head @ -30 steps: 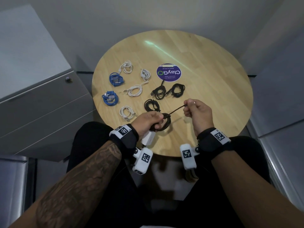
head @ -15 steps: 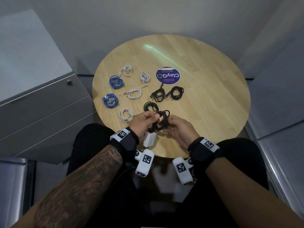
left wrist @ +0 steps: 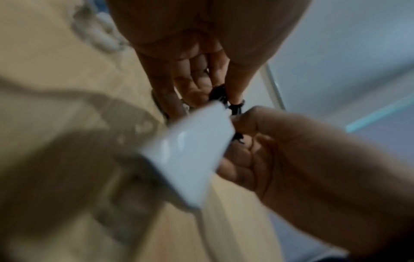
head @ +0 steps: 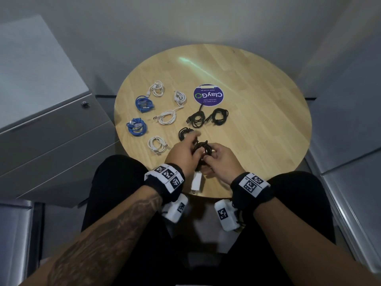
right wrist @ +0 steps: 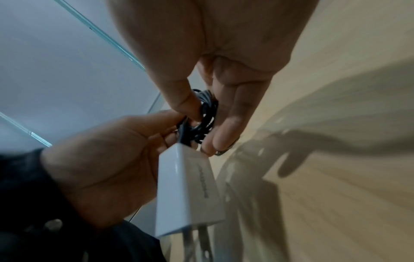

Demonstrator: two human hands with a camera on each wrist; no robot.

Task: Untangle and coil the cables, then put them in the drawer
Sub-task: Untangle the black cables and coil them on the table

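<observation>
Hands closer now — both (head: pixel 183 153) (head: pixel 221 159) gripping black cable (head: pixel 201 146).

- The worktop (head: pixel 257 129) lies bare to the right of the purple sticker (head: pixel 208 97); a hand could pass freely there.
- Left of the sticker, white cable coils (head: pixel 157 90) and blue cable coils (head: pixel 143 103) crowd the wood, with narrow gaps between them.
- Just below the sticker, black cable coils (head: pixel 208 118) block the way.
- Well left of the sticker, off the worktop, stands the grey drawer cabinet (head: pixel 51 129), its fronts shut.
</observation>
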